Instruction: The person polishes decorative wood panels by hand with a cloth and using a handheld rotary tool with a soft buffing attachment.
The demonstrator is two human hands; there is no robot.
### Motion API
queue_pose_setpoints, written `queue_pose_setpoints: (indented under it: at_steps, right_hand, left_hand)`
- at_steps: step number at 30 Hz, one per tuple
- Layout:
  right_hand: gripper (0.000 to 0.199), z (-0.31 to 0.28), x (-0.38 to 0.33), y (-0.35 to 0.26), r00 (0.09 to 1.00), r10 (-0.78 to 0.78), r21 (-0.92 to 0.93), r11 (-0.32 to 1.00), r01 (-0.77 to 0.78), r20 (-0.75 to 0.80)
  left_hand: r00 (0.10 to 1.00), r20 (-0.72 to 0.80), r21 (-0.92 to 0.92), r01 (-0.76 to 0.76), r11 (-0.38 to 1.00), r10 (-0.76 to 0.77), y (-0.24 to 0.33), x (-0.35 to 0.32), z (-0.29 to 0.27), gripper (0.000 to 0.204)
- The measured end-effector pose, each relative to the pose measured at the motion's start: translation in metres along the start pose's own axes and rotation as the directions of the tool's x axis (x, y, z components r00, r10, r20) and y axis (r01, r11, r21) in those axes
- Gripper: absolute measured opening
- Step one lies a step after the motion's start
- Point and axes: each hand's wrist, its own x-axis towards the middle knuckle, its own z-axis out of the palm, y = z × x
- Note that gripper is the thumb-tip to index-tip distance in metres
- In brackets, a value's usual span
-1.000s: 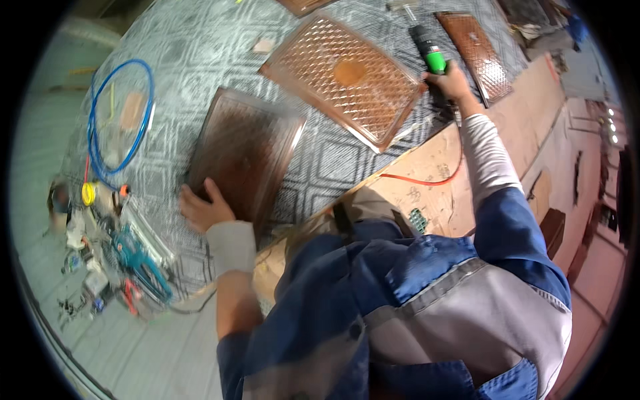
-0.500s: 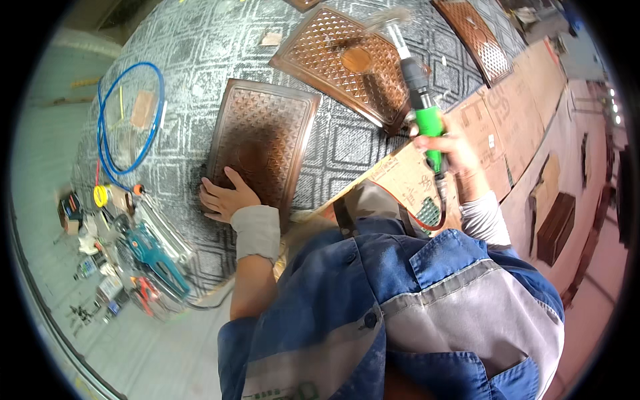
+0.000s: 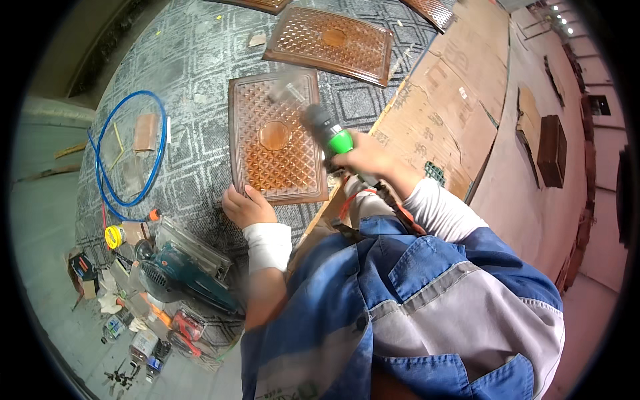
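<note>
I am leaning over a brown panel (image 3: 267, 173) that is lying flat on a patterned grey carpet (image 3: 207, 147), just ahead of me. Its long axis is running away from my body, so one short edge is facing me, and a round medallion (image 3: 274, 135) is sitting near its middle.

My left hand (image 3: 249, 207) is the nearer one: it is touching the near left corner, loosely open, thumb lying over the rim and fingers bending at the outer side. How firmly it is pressing, I cannot tell.

My right hand (image 3: 369, 160) is staying clear of the panel, just beyond its right long edge, and is closing around a green and black power tool (image 3: 341, 141). From there the panel is lying to the left, and the tool is slanting over that edge, its head blurring above the far right part. Whether the head is touching the surface, I cannot tell.

A second panel (image 3: 300, 37) is lying beyond, turned more crosswise, while cardboard (image 3: 447, 113) is spreading out to my right.
</note>
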Motion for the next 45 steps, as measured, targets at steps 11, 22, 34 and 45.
queue_pose_setpoints:
  at_steps: [11,22,34,45]
  right_hand:
    - [0.058,0.034,0.001,-0.008,0.996,-0.051,-0.253,0.967,0.032,-0.068]
    - [0.038,0.039,0.004,-0.007,0.989,0.118,-0.028,0.993,-0.116,0.089]
    - [0.031,0.009,0.016,0.006,0.989,0.081,0.104,0.990,-0.094,0.128]
    - [0.025,0.001,0.012,0.020,0.979,0.160,0.057,0.984,-0.169,0.129]
  left_hand:
    - [0.994,0.041,-0.101,-0.096,0.990,0.101,-0.003,0.006,-0.001,0.049]
    - [0.993,0.114,-0.119,-0.007,0.993,0.020,0.010,0.008,-0.010,0.050]
    - [0.995,0.068,-0.069,-0.068,0.995,0.073,0.007,0.005,-0.007,0.048]
    - [0.990,-0.021,-0.042,-0.139,0.989,0.138,0.006,0.003,-0.001,0.045]
